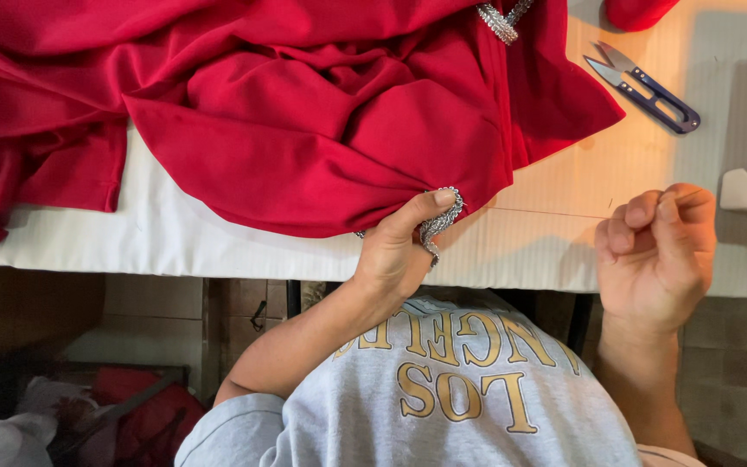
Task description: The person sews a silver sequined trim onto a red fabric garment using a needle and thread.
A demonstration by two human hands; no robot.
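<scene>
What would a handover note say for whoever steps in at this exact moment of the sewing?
Left hand: pinching the edge of the red fabric together with a silver beaded trim, thumb on top.
Right hand: fingers closed on a thin thread pulled taut from the trim; no needle can be made out.
Thread snips: lying on the table, beyond the right hand, untouched.
Done: more silver trim shows on the fabric at the top edge.
Left: the trim in the left hand looks only partly attached; how much remains is hidden in the folds.
</scene>
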